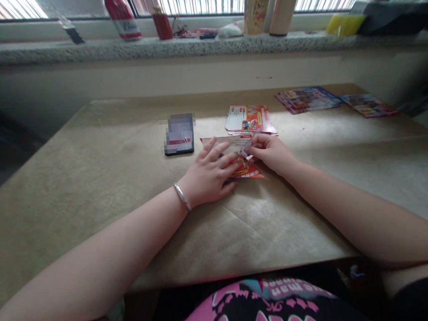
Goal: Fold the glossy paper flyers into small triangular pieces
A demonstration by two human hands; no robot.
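A red and white printed leaflet lies on the table in front of me, partly covered by my hands. My left hand, with a silver bracelet at the wrist, rests flat on it with fingers spread. At the leaflet's right side my right hand is closed in a pinch on a small lifted part of the paper. My fingers hide just how that part is folded or torn. Right behind the leaflet sits a stack of similar printed sheets.
A phone lies left of the sheets. Colourful booklets are piled at the back right, with another pile beside them. A red can, a red container and a yellow object stand on the stone windowsill.
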